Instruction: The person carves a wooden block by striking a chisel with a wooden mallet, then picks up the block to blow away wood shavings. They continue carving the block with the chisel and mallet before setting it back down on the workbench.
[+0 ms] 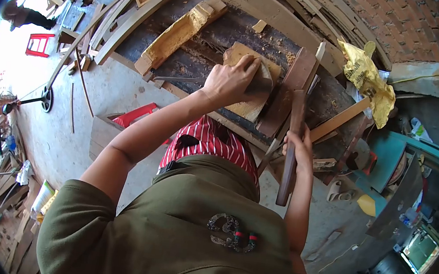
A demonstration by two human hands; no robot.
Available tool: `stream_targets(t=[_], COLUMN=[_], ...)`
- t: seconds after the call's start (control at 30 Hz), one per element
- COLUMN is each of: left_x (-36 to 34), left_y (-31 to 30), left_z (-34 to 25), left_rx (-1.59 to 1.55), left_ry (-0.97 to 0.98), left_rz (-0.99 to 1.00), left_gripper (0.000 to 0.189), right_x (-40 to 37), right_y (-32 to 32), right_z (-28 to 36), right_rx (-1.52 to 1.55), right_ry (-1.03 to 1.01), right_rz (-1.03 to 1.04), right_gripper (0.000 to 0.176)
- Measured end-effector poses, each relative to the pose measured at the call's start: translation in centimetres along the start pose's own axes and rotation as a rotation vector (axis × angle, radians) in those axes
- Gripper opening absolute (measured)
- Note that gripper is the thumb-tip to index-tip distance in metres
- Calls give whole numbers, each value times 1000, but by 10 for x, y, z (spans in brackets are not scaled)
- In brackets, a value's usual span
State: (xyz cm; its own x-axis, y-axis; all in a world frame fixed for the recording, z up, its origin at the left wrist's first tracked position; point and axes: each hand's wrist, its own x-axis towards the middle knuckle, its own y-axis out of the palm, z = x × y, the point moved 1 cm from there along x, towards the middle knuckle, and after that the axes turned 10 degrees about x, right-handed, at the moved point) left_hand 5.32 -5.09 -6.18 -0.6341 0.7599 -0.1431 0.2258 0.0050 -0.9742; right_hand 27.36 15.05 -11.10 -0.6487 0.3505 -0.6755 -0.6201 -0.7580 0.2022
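My left hand (232, 80) is closed over a yellowish wood piece (250, 108) on the dark workbench (151, 27); a dark flat part shows beside its fingers, and I cannot make out whether it is a tool. My right hand (299, 147) is wrapped round a long dark wooden bar (288, 173) near the bench's front edge. Between the hands, a reddish-brown wooden block (290, 91) lies across the bench. To the left of my left hand rests a carved yellow wood piece (180, 36), with a thin metal rod (180, 79) near its lower end.
Curved wooden strips (146, 18) overhang the bench's left end. A yellow bag (369, 81) sits at its right end above an orange-brown board (339, 120). Red stools (39, 44) and sandals (340, 193) are on the floor. Part of another person (26, 16) shows far left.
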Motion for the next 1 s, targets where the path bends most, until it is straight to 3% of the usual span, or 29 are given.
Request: stream_targets(t=[0.13, 0.27, 0.47, 0.53, 0.57, 0.6, 0.67, 0.77, 0.9, 1.0], left_x=[4, 8, 9, 11, 15, 19, 24, 27, 41, 43], left_y=[1, 0, -20, -39, -49, -58, -84, -105, -85, -61], left_z=[2, 7, 14, 17, 21, 22, 15, -5, -37, -53], left_rx=[85, 53, -56, -179, -319, -333, -824, -1169, -1400, -1348], left_ry=[41, 44, 182, 81, 152, 157, 155, 240, 350, 473], left_rz=[-28, -22, -180, -191, -333, -341, -441, -541, -703, -753], left_gripper=[92, 90, 80, 66, 54, 54, 47, 34, 28, 31], right_x=[7, 11, -9, -19, -22, -24, -38, -62, -95, -121], right_y=[0, -20, -10, -3, 0, 2, 17, 47, 67, 83], right_z=[3, -29, -65, -73, -76, -76, -71, -63, -57, -47], right_rx=[281, 373, 458, 451, 442, 423, 418, 393, 474, 497], right_ry=[81, 161, 291, 247, 226, 204, 148, 15, -117, -168], right_rz=[-43, -4, -69, -94, -105, -111, -159, -248, -360, -397], right_gripper=[64, 44, 37, 34, 32, 32, 31, 32, 35, 38])
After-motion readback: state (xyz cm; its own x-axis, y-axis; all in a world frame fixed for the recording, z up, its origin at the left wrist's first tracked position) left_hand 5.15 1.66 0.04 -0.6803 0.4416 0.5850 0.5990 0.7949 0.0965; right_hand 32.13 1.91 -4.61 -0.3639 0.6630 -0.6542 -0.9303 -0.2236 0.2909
